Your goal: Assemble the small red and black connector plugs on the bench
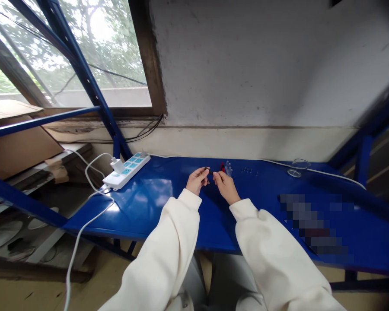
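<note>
Above the middle of a blue table, my left hand and my right hand are close together. Both pinch a small, thin black piece that spans the gap between the fingertips; its exact kind is too small to make out. Just behind my right hand are some small red pieces and several clear tube-like pieces. A row of tiny clear parts lies further right on the tabletop.
A white power strip with a plugged-in adapter sits at the left, its cable hanging over the table edge. Clear round items lie at the back right by a white cord. A pixelated dark object is at the right. Blue frame posts stand either side.
</note>
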A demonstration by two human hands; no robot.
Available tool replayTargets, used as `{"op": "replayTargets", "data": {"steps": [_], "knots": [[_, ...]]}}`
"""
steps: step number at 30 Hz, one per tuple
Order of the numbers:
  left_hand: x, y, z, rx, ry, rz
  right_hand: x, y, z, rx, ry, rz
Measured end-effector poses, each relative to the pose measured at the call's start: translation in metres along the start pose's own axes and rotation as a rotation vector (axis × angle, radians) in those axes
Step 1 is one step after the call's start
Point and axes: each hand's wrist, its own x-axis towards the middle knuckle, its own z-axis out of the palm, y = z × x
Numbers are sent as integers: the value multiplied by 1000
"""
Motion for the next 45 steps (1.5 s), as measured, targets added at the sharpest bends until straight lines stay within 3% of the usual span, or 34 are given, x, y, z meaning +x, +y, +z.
{"op": "replayTargets", "data": {"steps": [9, 15, 27, 37, 45], "knots": [[1, 5, -2, -65, 130, 52, -2, -7, -4, 20, 33, 5], [1, 3, -1, -33, -2, 0, -1, 0, 0, 74, -4, 103], [-1, 2, 3, -48, 46, 42, -2, -9, -2, 49, 68, -1], [-2, 5, 4, -110, 73, 25, -1, -2, -5, -255, 121, -175], [-2, 7, 3, -120, 56, -22, 0, 3, -10, -300, 173, -289]]}}
